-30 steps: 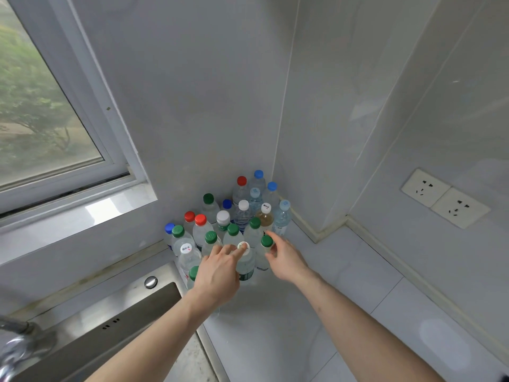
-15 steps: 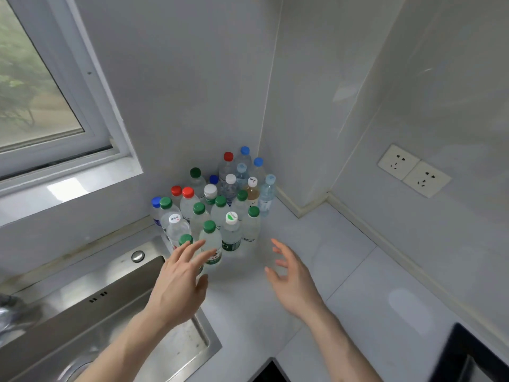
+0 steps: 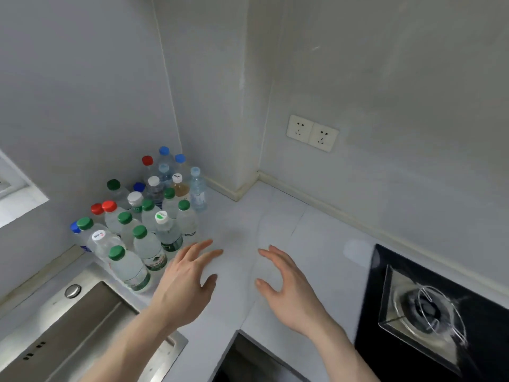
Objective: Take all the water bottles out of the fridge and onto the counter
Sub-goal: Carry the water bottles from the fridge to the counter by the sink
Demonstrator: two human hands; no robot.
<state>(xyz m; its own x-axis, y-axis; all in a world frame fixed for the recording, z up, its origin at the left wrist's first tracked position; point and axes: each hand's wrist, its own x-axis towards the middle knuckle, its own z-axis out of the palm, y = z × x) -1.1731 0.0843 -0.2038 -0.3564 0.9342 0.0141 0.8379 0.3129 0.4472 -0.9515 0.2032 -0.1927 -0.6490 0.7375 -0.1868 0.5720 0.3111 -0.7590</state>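
The water bottles (image 3: 143,216) stand upright in a tight cluster on the white counter (image 3: 275,230), packed into the wall corner beside the steel sink (image 3: 68,326) (caps green, red, blue and white). Both hands hover above the bare counter in front of them, the left hand (image 3: 184,282) near the closest bottles and the right hand (image 3: 289,288) further along towards the black gas hob (image 3: 429,312). Each has its fingers spread and relaxed, holding nothing.
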